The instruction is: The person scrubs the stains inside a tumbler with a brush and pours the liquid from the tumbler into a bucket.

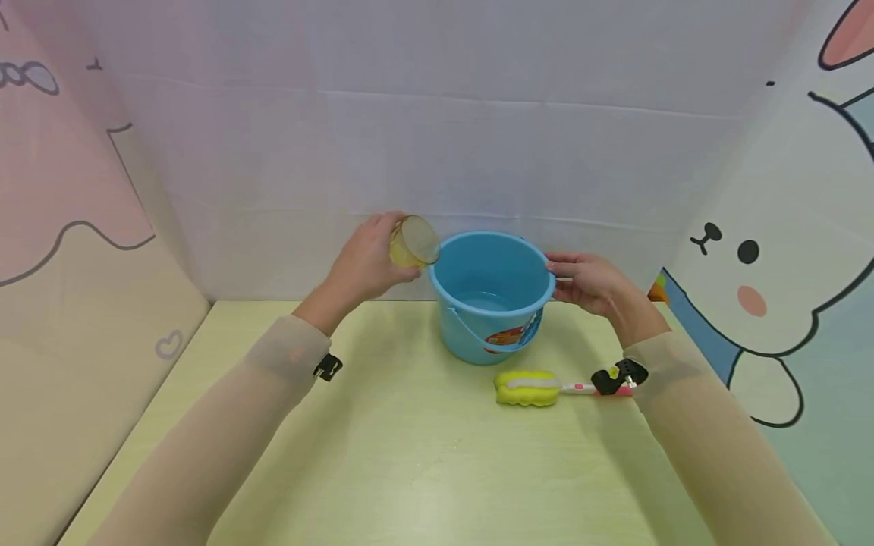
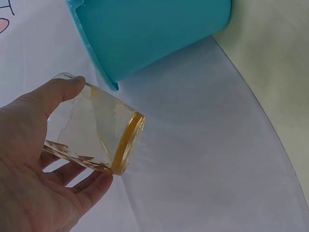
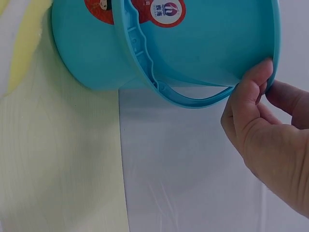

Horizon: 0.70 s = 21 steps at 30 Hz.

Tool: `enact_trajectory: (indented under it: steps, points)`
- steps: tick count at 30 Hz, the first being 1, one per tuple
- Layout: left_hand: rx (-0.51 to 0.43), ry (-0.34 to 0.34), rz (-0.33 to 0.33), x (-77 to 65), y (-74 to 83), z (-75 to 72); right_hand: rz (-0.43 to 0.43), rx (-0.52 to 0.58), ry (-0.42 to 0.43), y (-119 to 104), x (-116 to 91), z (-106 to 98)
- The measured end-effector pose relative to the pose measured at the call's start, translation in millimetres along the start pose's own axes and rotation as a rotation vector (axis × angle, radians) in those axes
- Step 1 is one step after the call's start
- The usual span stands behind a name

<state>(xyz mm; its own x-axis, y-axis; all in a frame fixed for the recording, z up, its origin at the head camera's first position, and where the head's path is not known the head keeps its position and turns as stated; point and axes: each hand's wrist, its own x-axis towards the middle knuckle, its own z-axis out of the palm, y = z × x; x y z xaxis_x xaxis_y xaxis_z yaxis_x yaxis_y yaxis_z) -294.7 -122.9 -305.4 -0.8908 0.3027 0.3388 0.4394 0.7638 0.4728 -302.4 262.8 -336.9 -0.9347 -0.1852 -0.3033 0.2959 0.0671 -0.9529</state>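
A yellow-tinted clear glass cup (image 1: 413, 243) is gripped in my left hand (image 1: 369, 258), tilted with its mouth toward the blue bucket (image 1: 492, 334). In the left wrist view the thumb lies along one side of the cup (image 2: 94, 128) and the fingers wrap the other. The cup's lip is right at the bucket's left rim in the head view. My right hand (image 1: 592, 282) pinches the bucket's right rim between thumb and fingers, clearer in the right wrist view. The bucket stands upright, its handle (image 3: 145, 67) hanging down the front over a red label.
A sponge brush with a yellow head (image 1: 527, 388) and a pink-and-white handle lies on the table (image 1: 410, 455) in front of the bucket. Small droplets dot the tabletop. A white cloth backdrop (image 1: 437, 152) rises behind, with cartoon-printed cloth on both sides.
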Motion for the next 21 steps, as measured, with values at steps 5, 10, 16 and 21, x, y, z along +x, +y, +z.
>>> enact_trajectory:
  steps: [5,10,16,21]
  points:
    - [0.038,0.008,0.024,6.2,3.4,-0.5,0.003,-0.002,0.0,-1,-1,1]
    - [0.061,-0.003,0.028,9.9,9.8,-2.2,0.0,0.003,-0.009,-1,-1,3]
    - [0.082,0.008,0.047,12.9,14.7,-0.9,0.001,0.005,-0.006,-1,-1,4]
    - [0.113,0.012,0.064,15.0,17.2,1.0,0.009,0.018,0.003,-1,-1,4]
